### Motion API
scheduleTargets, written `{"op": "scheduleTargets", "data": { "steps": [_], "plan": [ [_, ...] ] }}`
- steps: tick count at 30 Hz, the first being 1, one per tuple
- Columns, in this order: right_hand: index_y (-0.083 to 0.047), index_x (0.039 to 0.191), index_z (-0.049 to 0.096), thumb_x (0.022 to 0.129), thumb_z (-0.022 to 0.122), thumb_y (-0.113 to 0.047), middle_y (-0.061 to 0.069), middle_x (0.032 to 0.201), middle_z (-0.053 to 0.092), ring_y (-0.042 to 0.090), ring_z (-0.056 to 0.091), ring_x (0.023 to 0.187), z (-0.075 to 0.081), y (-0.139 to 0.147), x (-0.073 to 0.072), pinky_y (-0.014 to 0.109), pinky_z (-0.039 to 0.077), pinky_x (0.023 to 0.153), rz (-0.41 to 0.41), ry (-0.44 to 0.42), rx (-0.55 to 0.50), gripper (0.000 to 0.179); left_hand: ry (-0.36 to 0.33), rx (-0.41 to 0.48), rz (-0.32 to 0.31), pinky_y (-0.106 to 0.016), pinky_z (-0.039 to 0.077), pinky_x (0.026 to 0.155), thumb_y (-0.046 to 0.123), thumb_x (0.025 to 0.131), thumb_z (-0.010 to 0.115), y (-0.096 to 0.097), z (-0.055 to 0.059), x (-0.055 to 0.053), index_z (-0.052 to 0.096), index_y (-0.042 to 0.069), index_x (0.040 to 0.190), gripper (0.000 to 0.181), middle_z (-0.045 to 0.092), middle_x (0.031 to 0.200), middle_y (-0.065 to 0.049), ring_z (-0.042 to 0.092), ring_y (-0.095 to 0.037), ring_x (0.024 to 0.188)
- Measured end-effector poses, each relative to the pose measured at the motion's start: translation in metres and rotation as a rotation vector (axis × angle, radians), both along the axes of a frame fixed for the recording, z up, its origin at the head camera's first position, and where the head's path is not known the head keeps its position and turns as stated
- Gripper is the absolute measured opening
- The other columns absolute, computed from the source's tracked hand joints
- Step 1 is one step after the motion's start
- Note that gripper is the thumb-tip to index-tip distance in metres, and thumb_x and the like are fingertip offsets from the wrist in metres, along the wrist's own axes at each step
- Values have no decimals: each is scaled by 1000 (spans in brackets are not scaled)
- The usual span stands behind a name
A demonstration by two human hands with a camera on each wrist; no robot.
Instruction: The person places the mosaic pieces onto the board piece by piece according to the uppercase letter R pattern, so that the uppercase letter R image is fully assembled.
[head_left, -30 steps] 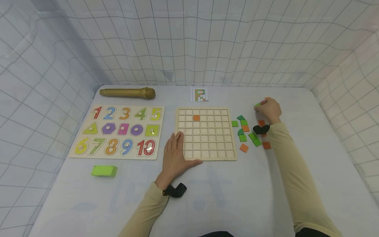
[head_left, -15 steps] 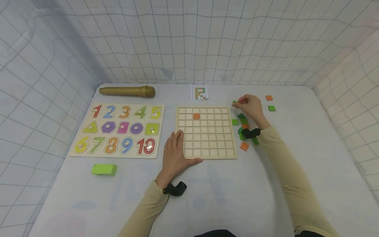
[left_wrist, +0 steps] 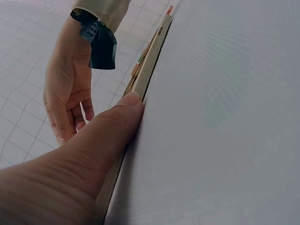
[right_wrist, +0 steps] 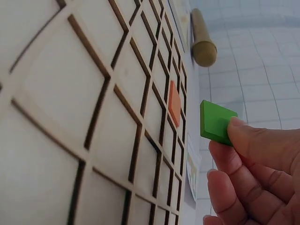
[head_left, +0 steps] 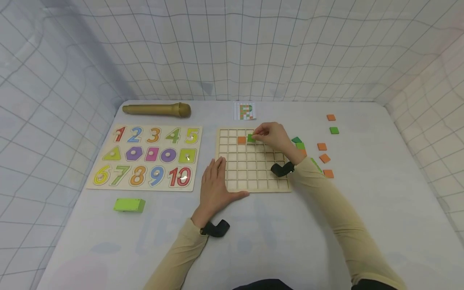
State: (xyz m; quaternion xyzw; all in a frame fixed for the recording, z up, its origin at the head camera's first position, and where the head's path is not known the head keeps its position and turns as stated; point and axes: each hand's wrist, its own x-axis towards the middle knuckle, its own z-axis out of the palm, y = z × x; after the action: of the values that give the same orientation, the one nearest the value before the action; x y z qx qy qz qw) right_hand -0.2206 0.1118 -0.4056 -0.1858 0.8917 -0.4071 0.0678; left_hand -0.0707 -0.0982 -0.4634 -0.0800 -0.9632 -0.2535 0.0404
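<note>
A square wooden grid board [head_left: 251, 174] lies mid-table, with an orange square tile [head_left: 241, 140] in one cell of its second row. My right hand [head_left: 274, 136] pinches a green square tile [right_wrist: 214, 121] between thumb and fingers. The right wrist view shows that tile raised off the grid, near the orange one. At the board's lower left corner my left hand [head_left: 216, 189] rests with fingers straight along the left side. Its thumb [left_wrist: 112, 119] presses against the front edge. Loose green and orange tiles [head_left: 322, 146] lie to the right, some hidden by the right arm.
Behind the board lies a small card with a coloured grid pattern [head_left: 246, 111]. On the left are a number-and-shape puzzle board [head_left: 197, 151], a gold microphone [head_left: 156, 109] and a green block [head_left: 129, 205]. Grid-patterned sheeting [head_left: 232, 48] borders the table.
My right hand has carried the green tile leftward, from the loose tiles at the right to above the board. The left hand stays in place.
</note>
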Motion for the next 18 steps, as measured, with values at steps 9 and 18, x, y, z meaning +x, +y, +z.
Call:
{"op": "scheduleTargets", "data": {
  "steps": [9,18],
  "plan": [
    [-6,93,72,87,71,-21,4,85,67,19,61,78,-6,-23,7,34,47,70,47,-31,59,16,15,-1,-3,-45,13,111,68,62,75,0,1,0,25,1,148,120,24,151,-14,11,-31,141],
    [-7,93,71,87,71,-23,4,88,67,19,60,78,-10,-30,10,34,46,70,68,-40,117,16,6,-7,-2,-45,12,111,69,62,74,1,1,0,25,1,148,121,24,151,-14,10,-31,141]
  ]
}}
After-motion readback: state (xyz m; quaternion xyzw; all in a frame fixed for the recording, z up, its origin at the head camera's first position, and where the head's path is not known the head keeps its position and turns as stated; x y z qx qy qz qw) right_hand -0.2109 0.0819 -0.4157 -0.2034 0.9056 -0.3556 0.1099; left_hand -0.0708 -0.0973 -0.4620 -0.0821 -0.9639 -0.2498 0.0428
